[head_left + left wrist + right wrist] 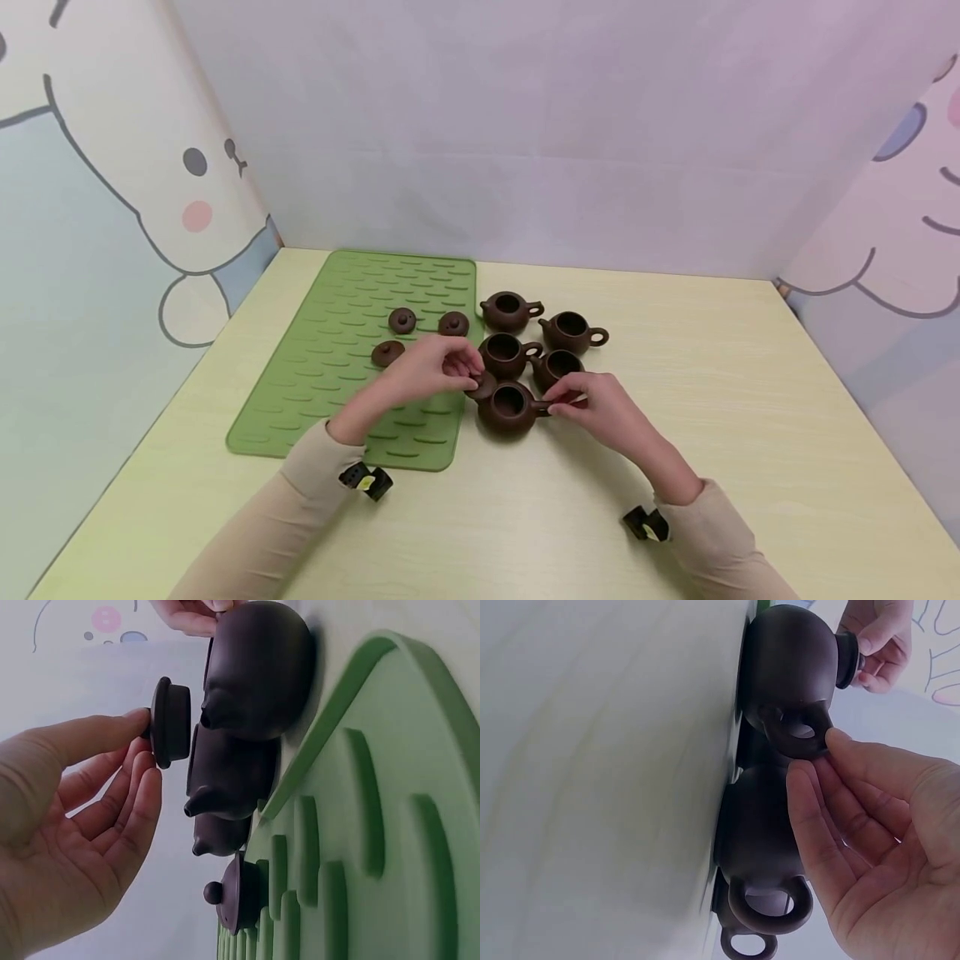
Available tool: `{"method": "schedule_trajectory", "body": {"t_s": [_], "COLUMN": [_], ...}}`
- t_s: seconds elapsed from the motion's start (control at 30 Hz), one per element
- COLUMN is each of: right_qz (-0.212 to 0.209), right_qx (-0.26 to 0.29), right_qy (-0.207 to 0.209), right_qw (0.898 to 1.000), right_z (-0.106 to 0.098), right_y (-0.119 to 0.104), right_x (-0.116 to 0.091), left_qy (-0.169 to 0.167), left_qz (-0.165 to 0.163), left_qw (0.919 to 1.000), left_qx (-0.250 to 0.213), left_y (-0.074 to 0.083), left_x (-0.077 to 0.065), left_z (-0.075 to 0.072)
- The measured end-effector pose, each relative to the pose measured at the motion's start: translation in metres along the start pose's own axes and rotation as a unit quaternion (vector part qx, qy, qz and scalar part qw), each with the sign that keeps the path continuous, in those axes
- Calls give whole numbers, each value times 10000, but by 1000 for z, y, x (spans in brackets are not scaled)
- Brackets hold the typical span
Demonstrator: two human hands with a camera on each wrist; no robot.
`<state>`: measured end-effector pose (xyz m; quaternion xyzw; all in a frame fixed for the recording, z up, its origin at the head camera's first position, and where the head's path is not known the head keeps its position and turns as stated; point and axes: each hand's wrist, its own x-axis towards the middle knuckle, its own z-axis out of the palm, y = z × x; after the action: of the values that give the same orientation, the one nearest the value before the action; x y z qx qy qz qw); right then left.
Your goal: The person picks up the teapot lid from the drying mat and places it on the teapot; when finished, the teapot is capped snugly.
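Note:
My left hand pinches a dark brown teapot lid by its knob, tilted up beside the nearest teapot. That teapot stands lidless, its spout toward the mat and its handle to the right. With thumb and fingers my right hand holds its handle. Behind it, several more lidless teapots stand close together, among them a middle one and a right-hand one. In the right wrist view the held lid is seen near the teapot's mouth.
A green ridged mat covers the left part of the pale table. Three other lids lie on it: one at the back, one by the mat's right edge, and one nearer the left hand.

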<state>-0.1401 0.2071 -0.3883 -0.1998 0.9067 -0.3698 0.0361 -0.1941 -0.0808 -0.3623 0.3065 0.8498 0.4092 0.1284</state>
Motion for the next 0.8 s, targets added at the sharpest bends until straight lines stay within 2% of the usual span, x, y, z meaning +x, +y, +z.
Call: {"method": "schedule_trajectory", "body": {"t_s": [0.57,0.8], "right_qz": [86,125], "right_qx": [16,-22], "right_qy": [-11,-39], "right_qw": [10000,9999], "right_z": [0,0], "right_y": [-1,-1], "right_x": [1,2], "left_qy": [-262,-254], "left_qz": [111,175], "left_qw": [9995,9993], "left_qx": [-137,-211], "left_y": [7,8], "left_x": [12,15], "left_z": [16,22]}}
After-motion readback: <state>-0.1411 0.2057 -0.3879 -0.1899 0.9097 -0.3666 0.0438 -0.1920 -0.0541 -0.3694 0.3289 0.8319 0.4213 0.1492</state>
